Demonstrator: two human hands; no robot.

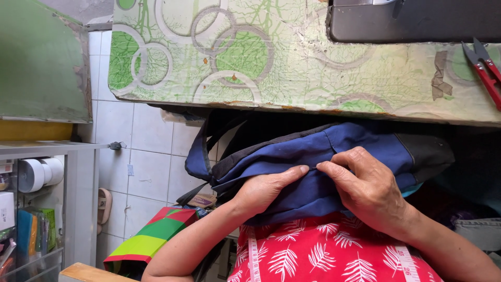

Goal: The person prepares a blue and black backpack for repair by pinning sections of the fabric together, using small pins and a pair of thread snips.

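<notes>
A blue and black fabric bag lies bunched on my lap below the table edge. My left hand rests flat on the blue cloth, fingers pressing a fold. My right hand pinches the same fold from the right, thumb and fingers closed on the cloth. The two hands almost touch at the fingertips. A measuring tape hangs over my red leaf-print clothing.
A sewing table with a green circle-patterned top spans the upper view, a grey machine base at its right. Red thread snips lie at the far right. A colourful striped bag sits on the tiled floor; shelves stand left.
</notes>
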